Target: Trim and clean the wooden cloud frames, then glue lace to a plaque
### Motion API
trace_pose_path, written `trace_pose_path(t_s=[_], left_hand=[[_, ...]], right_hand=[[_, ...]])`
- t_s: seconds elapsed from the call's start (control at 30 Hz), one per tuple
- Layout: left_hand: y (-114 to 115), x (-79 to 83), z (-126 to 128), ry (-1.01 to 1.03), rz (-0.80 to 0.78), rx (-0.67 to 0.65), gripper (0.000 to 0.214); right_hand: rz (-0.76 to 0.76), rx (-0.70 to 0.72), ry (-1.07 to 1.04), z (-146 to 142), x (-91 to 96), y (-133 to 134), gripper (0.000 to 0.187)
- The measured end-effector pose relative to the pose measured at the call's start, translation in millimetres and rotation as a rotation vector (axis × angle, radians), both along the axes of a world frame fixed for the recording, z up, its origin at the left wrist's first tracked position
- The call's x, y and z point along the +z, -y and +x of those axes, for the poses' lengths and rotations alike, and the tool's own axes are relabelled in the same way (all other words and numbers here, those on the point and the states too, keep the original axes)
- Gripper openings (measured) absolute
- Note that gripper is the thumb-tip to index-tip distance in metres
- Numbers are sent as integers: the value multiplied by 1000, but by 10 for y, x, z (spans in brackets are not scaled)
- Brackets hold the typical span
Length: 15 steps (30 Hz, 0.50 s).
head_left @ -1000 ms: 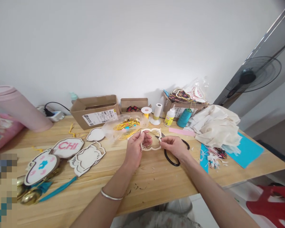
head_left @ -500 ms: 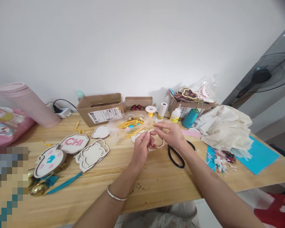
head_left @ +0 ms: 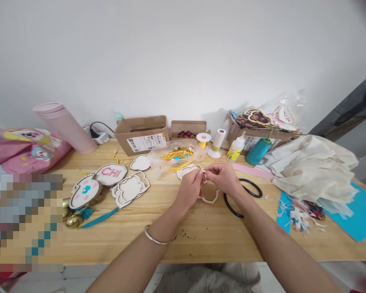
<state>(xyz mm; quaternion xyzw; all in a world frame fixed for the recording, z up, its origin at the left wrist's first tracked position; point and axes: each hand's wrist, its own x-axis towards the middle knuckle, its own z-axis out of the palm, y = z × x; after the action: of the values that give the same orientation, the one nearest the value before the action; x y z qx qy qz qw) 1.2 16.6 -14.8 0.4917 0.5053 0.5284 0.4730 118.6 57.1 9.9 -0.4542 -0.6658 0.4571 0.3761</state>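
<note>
My left hand (head_left: 189, 186) and my right hand (head_left: 222, 178) meet over the middle of the table. Both are closed, with fingertips pinching a small pale wooden piece (head_left: 205, 176) between them. Most of that piece is hidden by the fingers. Just below it shows a thin wooden cut-out frame (head_left: 212, 198) with a scalloped edge; I cannot tell whether the two are joined. Behind my left hand lies a white cut-out shape (head_left: 183, 172). A black ring-shaped handle (head_left: 232, 207) is beside my right forearm, partly covered by it.
Left are embroidered "CHI" plaque (head_left: 111, 174), flower plaque (head_left: 86, 193), stacked wooden cut-outs (head_left: 131, 189) and brass bells (head_left: 74, 221). Behind stand cardboard box (head_left: 143, 138), bag of yellow cords (head_left: 178, 155), glue bottle (head_left: 235, 149) and teal thread cone (head_left: 258, 151). Right lie cream fabric (head_left: 317, 171) and blue sheet (head_left: 356, 215).
My right hand has come down from beside the left, and both hands now pinch together at one spot. The view has turned left, so the table's things sit further right.
</note>
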Motion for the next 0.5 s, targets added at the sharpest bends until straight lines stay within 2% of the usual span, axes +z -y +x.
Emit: trace_pose_path(t_s=[0.23,0.5], left_hand=[[4,-51,-5,-23,27,41,31],[42,-3,18,-4,25,48,30]], right_hand=[[-42,-119,-145,-114,-143,23,10],[-41,-133,-182,-127,-115,82,10]])
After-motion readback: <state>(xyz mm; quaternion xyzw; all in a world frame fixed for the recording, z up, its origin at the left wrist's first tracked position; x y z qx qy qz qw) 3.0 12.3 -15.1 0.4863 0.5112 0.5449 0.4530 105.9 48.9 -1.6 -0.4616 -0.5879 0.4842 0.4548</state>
